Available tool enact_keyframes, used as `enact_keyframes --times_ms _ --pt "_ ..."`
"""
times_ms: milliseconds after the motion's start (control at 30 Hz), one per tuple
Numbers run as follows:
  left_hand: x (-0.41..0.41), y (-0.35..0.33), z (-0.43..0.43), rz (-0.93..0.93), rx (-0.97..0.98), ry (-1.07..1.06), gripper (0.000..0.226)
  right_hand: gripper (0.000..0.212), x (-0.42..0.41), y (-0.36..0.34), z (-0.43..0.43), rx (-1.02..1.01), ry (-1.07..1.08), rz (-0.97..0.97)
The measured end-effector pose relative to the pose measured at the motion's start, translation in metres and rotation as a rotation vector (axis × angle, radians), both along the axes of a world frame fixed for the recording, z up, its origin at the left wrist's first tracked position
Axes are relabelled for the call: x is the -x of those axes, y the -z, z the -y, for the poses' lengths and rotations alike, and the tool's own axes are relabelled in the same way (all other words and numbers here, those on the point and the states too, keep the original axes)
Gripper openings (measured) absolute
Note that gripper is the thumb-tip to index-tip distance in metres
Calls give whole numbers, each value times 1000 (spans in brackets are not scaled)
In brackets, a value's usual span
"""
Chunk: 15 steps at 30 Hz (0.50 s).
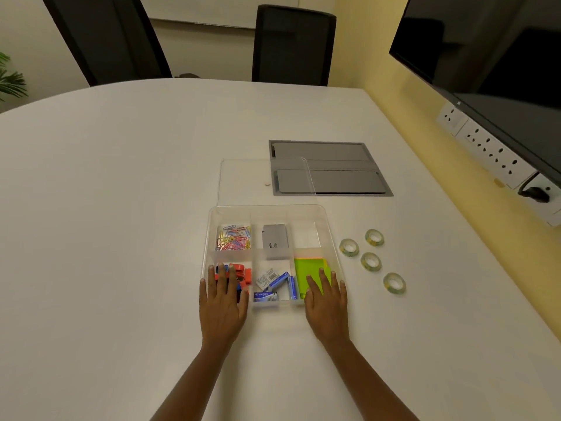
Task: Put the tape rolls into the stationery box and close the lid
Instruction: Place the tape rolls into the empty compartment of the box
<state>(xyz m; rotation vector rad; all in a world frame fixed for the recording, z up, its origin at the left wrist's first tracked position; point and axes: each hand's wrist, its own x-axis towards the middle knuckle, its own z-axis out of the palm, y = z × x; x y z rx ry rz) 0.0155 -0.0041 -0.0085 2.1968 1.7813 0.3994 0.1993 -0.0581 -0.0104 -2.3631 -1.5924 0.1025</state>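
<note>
A clear stationery box (329, 226) sits open on the white desk (121, 208), its clear lid (243, 180) lying flat just behind it, one corner overlapping a grey hatch (340, 171) set into the desk. The box is split into compartments: coloured paper clips (233, 237) at the far left, a small grey carton (275, 245) in the far middle, red and blue clips (243, 276) at the near left, blue staple boxes (274, 285) in the near middle, and green sticky notes (309, 273) at the near right. The far right compartment holds nothing that can be made out.

Both hands lie over the near edge of the box, fingers spread flat and gripping nothing — the left hand (223, 302) over the red clips, the right hand (326, 302) over the sticky notes.

Four tape rolls lie flat on the desk to the right of the box, apart from one another and outside it: one tape roll (349, 247) nearest the box wall, another (374, 237) farther back, a third (370, 261) in the middle, and a fourth (394, 283) closest to the person. A dark screen (501, 62) and a row of wall sockets (485, 147) line the yellow wall on the right, and two black chairs (293, 45) stand beyond the desk.
</note>
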Motion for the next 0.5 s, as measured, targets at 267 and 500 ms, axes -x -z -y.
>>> enact_keyframes --times_ms 267,500 --pt "-54 -3 -19 20 0 32 108 25 -36 -10 10 -267 -115 -147" --pt "-79 -6 -35 -38 59 6 82 37 -125 4 14 -98 187 -49"
